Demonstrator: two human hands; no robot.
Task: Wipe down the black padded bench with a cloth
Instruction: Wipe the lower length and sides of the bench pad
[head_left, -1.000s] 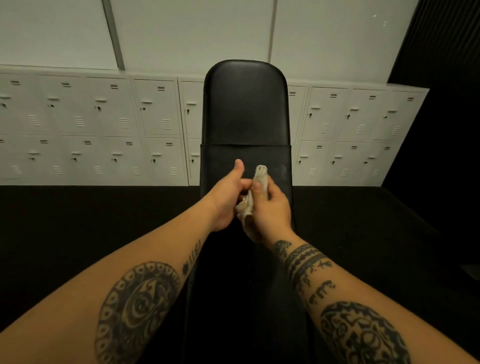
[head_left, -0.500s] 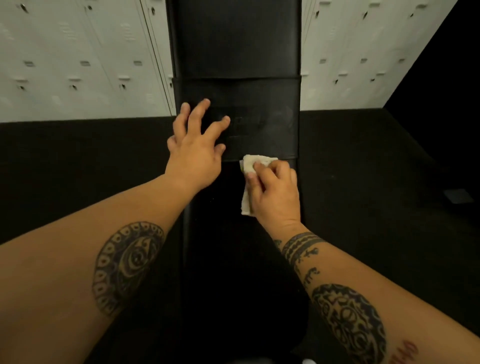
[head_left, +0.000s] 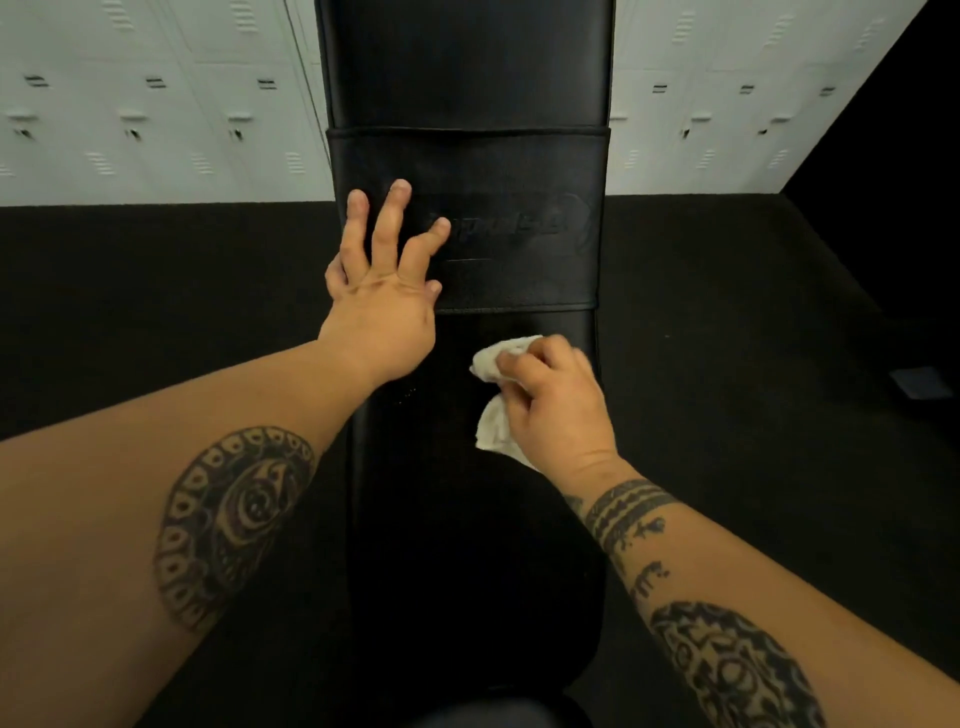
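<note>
The black padded bench (head_left: 467, 78) runs straight away from me up the middle of the view, with a wide band bearing an embossed logo across it. My left hand (head_left: 382, 291) rests on the left part of that band, fingers spread and straight. My right hand (head_left: 553, 405) grips a crumpled white cloth (head_left: 493, 431) and presses it on the pad just below the band, toward the right side. Much of the cloth is hidden under the hand.
White lockers (head_left: 130, 104) line the wall behind the bench on both sides. Dark carpeted floor (head_left: 156, 312) lies left and right of the bench. A small flat dark object (head_left: 917, 382) lies on the floor at the far right.
My left hand let go of the cloth and went flat on the bench band. My right hand brought the cloth down onto the pad. My view tilted downward.
</note>
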